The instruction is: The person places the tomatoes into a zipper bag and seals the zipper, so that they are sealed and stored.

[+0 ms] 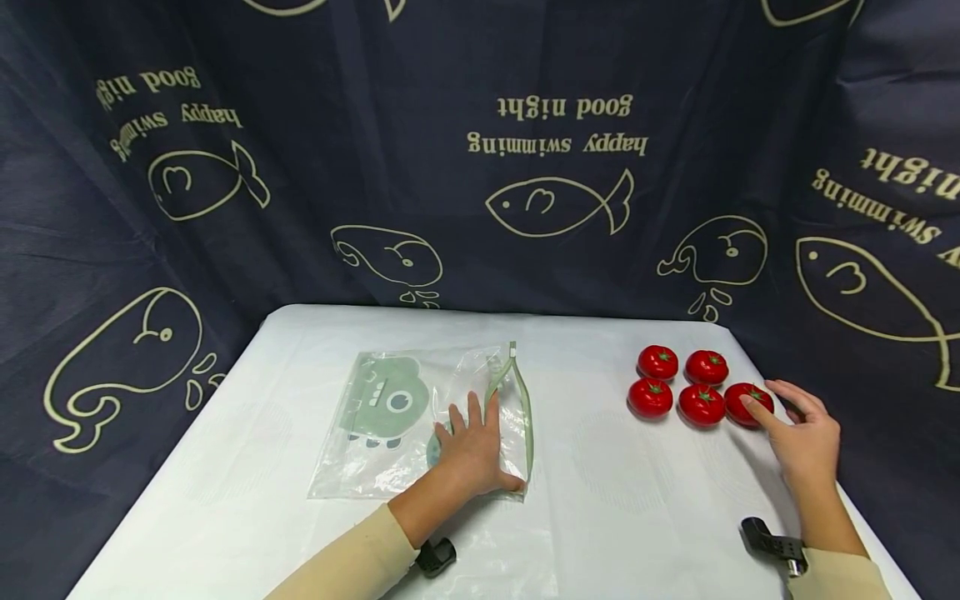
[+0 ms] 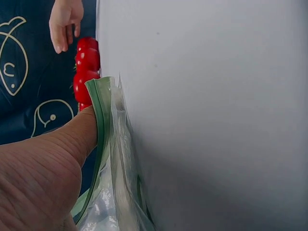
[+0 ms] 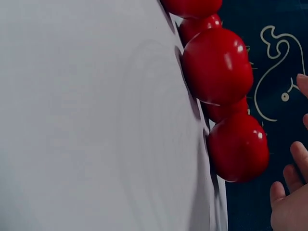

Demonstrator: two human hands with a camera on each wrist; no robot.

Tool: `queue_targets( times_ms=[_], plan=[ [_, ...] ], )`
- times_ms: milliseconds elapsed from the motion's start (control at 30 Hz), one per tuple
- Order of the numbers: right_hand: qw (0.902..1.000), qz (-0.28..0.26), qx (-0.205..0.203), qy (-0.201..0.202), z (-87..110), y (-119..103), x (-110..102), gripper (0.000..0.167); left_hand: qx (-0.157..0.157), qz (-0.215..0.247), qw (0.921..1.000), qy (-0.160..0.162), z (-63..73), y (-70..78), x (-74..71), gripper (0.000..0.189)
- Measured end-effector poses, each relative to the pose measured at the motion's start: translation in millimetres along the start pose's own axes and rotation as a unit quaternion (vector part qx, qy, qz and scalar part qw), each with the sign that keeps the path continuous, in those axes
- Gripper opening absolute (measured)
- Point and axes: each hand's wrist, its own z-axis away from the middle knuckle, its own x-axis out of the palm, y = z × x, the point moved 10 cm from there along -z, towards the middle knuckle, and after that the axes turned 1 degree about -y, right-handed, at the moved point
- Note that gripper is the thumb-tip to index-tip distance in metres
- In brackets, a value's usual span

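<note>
A clear zip bag (image 1: 348,467) with a green cartoon print lies flat on the white table, its green zip edge (image 1: 529,433) parted on the right side. Over the bag's mouth my left hand (image 1: 471,454) is spread, fingers straight. In the left wrist view its thumb (image 2: 79,132) goes behind the green zip strip (image 2: 100,110). Several glossy red tomatoes with green stems stand grouped at the right. My right hand (image 1: 810,437) is at the rightmost tomato (image 1: 741,402), thumb and fingers apart; in the right wrist view a gap separates the fingers from the nearest tomato (image 3: 238,148).
A second clear plastic sheet or bag (image 1: 510,550) lies at the table's front, partly under the left arm. Dark cloth (image 1: 562,275) with fish and whale drawings hangs behind and beside the table. Black wrist cameras (image 1: 437,557) sit below both hands.
</note>
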Motion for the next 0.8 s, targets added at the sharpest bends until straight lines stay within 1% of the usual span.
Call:
queue_targets(
  times_ms=[100, 200, 333, 433, 567, 667, 800],
  plan=[
    [0.9994, 0.03, 0.011, -0.013, -3.5, 5, 3, 0.055, -0.001, 0.001, 1.0, -0.001, 0.0, -0.3, 0.7, 0.141],
    [0.9976, 0.054, 0.028, -0.034, -7.9, 11, 6, 0.06, -0.001, 0.0, 1.0, -0.001, 0.3, -0.3, 1.1, 0.14],
    [0.9943, 0.067, 0.051, -0.066, -14.2, 21, 11, 0.068, 0.001, -0.001, 1.0, 0.001, 0.4, -0.4, 1.2, 0.141],
    [0.9917, 0.059, 0.077, -0.085, -18.1, 29, 16, 0.074, 0.001, 0.0, 1.0, 0.0, 0.3, -0.7, 1.5, 0.141],
    [0.9884, 0.039, 0.108, -0.1, -22.2, 40, 20, 0.082, 0.002, -0.001, 1.0, -0.002, 0.2, -1.0, 2.2, 0.14],
    [0.9871, 0.03, 0.115, -0.108, -25.7, 44, 21, 0.087, 0.003, -0.003, 1.0, 0.0, -0.1, -1.1, 2.0, 0.14],
    [0.9858, 0.023, 0.114, -0.121, -29.7, 48, 25, 0.092, 0.004, -0.005, 1.0, 0.003, 0.2, -0.8, 0.9, 0.139]
  ],
)
